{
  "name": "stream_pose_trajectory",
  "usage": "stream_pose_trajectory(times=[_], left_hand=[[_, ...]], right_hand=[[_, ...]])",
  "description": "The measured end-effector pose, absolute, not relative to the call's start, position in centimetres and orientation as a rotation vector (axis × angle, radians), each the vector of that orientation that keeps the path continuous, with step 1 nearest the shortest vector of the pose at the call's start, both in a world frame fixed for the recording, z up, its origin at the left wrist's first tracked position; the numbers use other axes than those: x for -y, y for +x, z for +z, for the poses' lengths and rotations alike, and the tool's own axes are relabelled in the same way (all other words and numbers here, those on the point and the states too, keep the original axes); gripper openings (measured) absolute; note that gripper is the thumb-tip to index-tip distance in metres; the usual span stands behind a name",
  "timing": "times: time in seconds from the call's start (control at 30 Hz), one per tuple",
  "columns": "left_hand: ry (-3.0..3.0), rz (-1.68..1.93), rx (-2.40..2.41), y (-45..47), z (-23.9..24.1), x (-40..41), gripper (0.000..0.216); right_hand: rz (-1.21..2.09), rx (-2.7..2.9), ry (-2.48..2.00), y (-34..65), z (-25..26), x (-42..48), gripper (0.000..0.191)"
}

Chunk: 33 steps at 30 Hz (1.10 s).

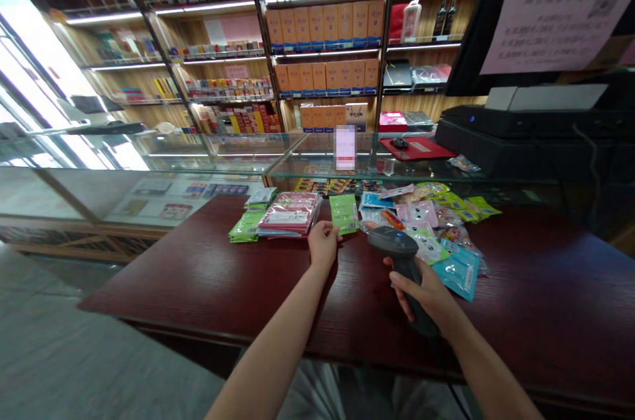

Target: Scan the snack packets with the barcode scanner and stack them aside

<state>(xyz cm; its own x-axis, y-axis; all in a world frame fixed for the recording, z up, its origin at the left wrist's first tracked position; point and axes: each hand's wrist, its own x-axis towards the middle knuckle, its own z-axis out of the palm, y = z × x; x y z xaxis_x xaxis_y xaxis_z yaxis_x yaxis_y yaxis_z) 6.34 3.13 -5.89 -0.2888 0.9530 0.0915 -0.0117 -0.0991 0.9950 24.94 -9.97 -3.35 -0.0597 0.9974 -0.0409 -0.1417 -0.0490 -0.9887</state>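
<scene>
My left hand (322, 245) pinches the near edge of a green packet (344, 213) that lies on the dark red wooden counter (208, 281). My right hand (424, 294) is wrapped round the handle of a grey barcode scanner (394, 245), whose head points toward the green packet. A neat stack of pink and green packets (282, 215) sits just left of my left hand. A loose heap of colourful small packets (431, 225) spreads out right of the scanner.
Behind the counter runs a glass display case (208, 162) with a small standing sign (344, 147). A black register machine (526, 129) stands at the right. Lit shelves of boxed goods (325, 26) fill the back wall.
</scene>
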Motion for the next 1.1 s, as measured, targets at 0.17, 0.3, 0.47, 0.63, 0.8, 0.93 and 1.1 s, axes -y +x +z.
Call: stream_pose_trajectory(times=[0.17, 0.3, 0.47, 0.63, 0.8, 0.93, 1.1], left_hand=[[1.118, 1.524, -1.381, 6.4, -6.1, -3.4, 0.004], [1.174, 1.562, -1.393, 6.6, -6.0, -3.4, 0.005], [1.14, 1.529, -1.378, 6.6, -5.9, -3.3, 0.004], [1.106, 1.519, -1.358, 6.4, -5.9, -3.3, 0.006], [1.117, 1.549, -1.322, 6.4, -5.9, -3.2, 0.006], [1.196, 1.606, -1.251, 6.5, -6.1, -2.9, 0.005], [1.392, 1.691, -1.22, 6.5, -5.7, -2.3, 0.002]], right_hand=[[1.314, 1.124, -1.13, 25.1, -3.5, 10.1, 0.043], [1.33, 1.094, -1.114, 25.4, -3.2, 10.1, 0.042], [1.362, 1.043, -1.131, 25.6, -2.9, 10.4, 0.045], [1.366, 1.043, -1.116, 25.7, -2.9, 10.4, 0.051], [1.364, 1.017, -1.071, 26.0, -3.2, 10.2, 0.049], [1.379, 1.009, -1.002, 26.0, -3.4, 10.2, 0.045], [1.38, 0.999, -0.968, 26.0, -3.5, 10.5, 0.049]])
